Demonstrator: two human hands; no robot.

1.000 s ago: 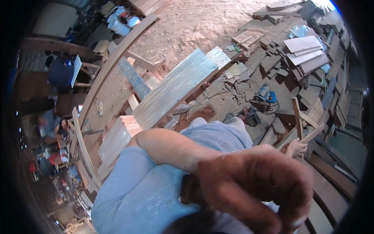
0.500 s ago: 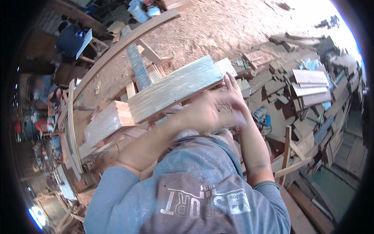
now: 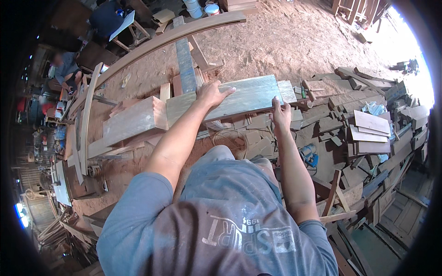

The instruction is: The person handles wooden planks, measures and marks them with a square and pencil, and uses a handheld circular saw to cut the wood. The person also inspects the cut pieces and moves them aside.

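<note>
A long, pale greenish-grey board lies across stacked timber in front of me. My left hand rests on its left half, fingers curled toward the far edge, thumb out over the top. At the board's near right edge, my right hand grips with its fingertips. A smaller pale piece sits at the board's right end, and a lighter reddish plank with a ridged end is at its left. A narrow blue-grey board runs away beneath them.
A long curved beam crosses behind. Scrap wood and a blue power tool lie to my right, loose cord near my knees. A seated person and another in dark clothing are at upper left. White buckets stand behind.
My left hand has moved from close under the camera out onto the board. My right hand has moved from wood pieces at the right to the board's edge. The view has shifted.
</note>
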